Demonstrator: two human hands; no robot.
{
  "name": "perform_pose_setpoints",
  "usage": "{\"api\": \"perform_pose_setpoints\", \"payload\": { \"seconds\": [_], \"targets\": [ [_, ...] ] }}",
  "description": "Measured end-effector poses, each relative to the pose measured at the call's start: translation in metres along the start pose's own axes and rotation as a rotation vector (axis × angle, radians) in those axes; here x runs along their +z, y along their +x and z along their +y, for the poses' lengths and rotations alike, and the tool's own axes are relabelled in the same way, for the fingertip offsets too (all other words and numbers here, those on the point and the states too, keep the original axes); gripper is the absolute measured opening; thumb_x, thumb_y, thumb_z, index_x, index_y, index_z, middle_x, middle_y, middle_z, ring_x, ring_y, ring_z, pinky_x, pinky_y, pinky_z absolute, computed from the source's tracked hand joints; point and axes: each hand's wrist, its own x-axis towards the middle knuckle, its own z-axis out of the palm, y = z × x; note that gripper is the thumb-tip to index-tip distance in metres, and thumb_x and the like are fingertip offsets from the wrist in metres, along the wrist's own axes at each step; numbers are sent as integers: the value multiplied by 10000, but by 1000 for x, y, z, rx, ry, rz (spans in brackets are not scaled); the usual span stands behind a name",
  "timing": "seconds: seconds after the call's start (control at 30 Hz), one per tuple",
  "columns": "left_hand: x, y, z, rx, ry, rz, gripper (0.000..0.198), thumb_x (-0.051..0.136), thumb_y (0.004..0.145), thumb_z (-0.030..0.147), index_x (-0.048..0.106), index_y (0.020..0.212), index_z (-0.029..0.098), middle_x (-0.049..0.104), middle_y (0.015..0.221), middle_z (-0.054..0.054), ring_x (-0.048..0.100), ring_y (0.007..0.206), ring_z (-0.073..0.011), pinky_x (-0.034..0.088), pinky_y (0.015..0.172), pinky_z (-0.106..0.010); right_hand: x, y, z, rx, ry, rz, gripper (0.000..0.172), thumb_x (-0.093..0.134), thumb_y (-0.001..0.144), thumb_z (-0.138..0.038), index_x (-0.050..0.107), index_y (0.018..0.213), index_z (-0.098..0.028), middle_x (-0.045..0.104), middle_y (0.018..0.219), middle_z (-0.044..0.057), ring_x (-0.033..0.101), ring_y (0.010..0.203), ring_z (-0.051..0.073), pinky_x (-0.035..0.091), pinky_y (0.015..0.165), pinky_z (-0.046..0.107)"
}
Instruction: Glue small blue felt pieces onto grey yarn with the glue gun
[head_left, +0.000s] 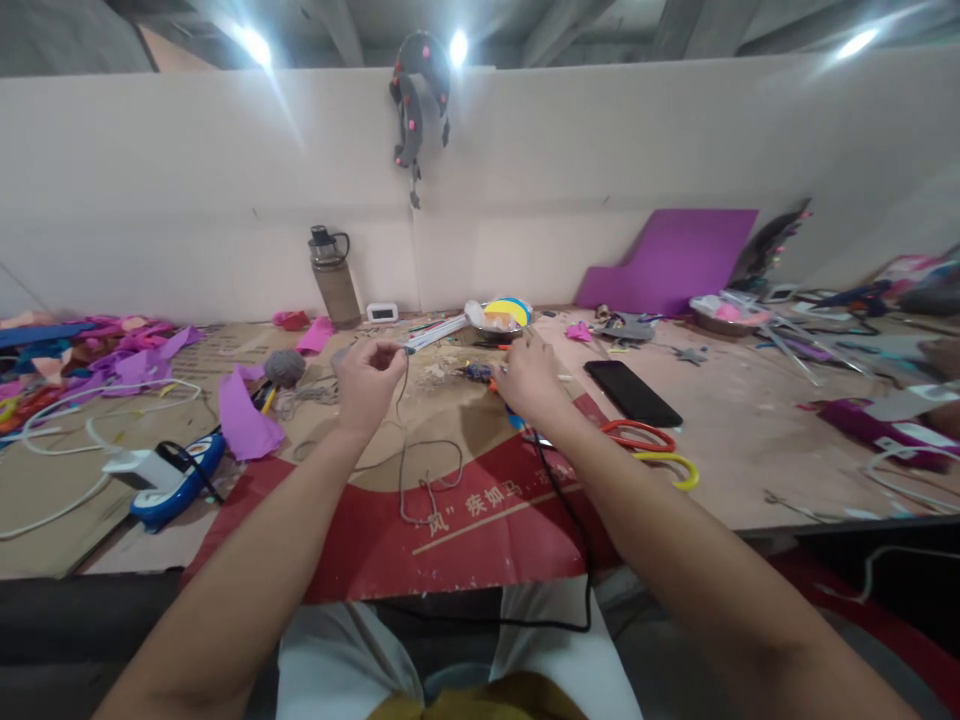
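My left hand [369, 378] is closed in a pinch on a thin grey yarn [405, 395]. The yarn hangs from the fingertips and lies in loose loops over the red and brown paper [360, 540]. My right hand [531, 378] is above the table, its fingers curled down. Whatever lies between those fingers is hidden. Just below it shows a blue and orange tool [514, 418], mostly covered by the hand, with a black cord [559, 490] running toward the table's front edge. Right of the wrist lie scissors with red and yellow handles [667, 470].
A black phone [632, 392] lies at right. Behind the hands stand a metal bowl [499, 333] and a bottle [335, 285]. A grey yarn ball [285, 368], purple felt [247, 415] and a blue power strip [180, 490] are at left. Another person's hand [943, 355] shows far right.
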Motion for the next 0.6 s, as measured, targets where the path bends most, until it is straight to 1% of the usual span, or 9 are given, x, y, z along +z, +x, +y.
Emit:
{"api": "perform_pose_setpoints", "payload": {
  "seconds": [0.03,0.07,0.1,0.23,0.3,0.37,0.43,0.5,0.6],
  "targets": [
    [0,-1,3,36,24,-8,37,664,693,176,692,709,194,598,714,-7,486,621,-112,375,619,-242,2,-3,-10,-42,106,0,151,605,747,-251,484,805,-183,591,964,164,528,1030,296,411,917,474],
    [0,-2,5,66,40,-13,48,667,688,162,692,709,197,596,733,-8,485,630,-113,378,628,-243,5,-5,-22,-69,249,-56,130,568,769,-249,466,825,-193,589,948,131,545,978,261,429,903,456],
    [-1,-3,6,91,52,-16,60,670,682,150,691,709,199,597,752,-10,488,641,-114,383,641,-244,10,-7,-35,-56,412,-130,128,546,774,-239,444,843,-202,588,929,99,562,925,226,451,882,430],
    [-2,-3,6,124,80,-26,66,656,693,149,684,725,199,601,775,-14,506,662,-121,400,675,-252,29,-14,-81,205,1065,-365,268,518,715,-129,342,892,-227,593,876,10,607,812,134,498,831,345],
    [-3,-2,4,88,68,-14,52,649,701,165,680,729,196,601,747,-12,516,651,-122,405,659,-251,35,-16,-92,293,1239,-426,318,528,705,-128,319,919,-238,578,835,-31,594,706,102,520,767,321],
    [-2,-1,1,26,31,-4,43,640,707,185,675,732,189,604,715,-11,530,631,-122,411,631,-250,37,-19,-94,300,1262,-427,336,554,707,-164,326,940,-247,536,765,-69,537,604,85,521,664,288],
    [1,0,-3,-46,-36,-6,42,630,711,199,662,729,179,604,679,-8,542,598,-121,415,596,-251,38,-19,-91,232,1171,-383,318,575,710,-199,361,939,-248,489,712,-83,486,574,83,483,583,244],
    [4,1,-7,-121,-130,-10,44,627,707,209,644,723,172,592,632,0,536,548,-114,415,559,-250,37,-19,-87,127,1036,-313,249,585,718,-216,416,901,-232,470,699,-71,467,603,89,441,570,221],
    [8,2,-14,-206,-259,-6,73,647,689,225,629,727,166,572,582,13,522,501,-104,415,527,-245,37,-17,-83,-1,908,-220,102,568,754,-228,482,804,-203,496,709,-41,468,646,98,418,620,234]
  ]
}}
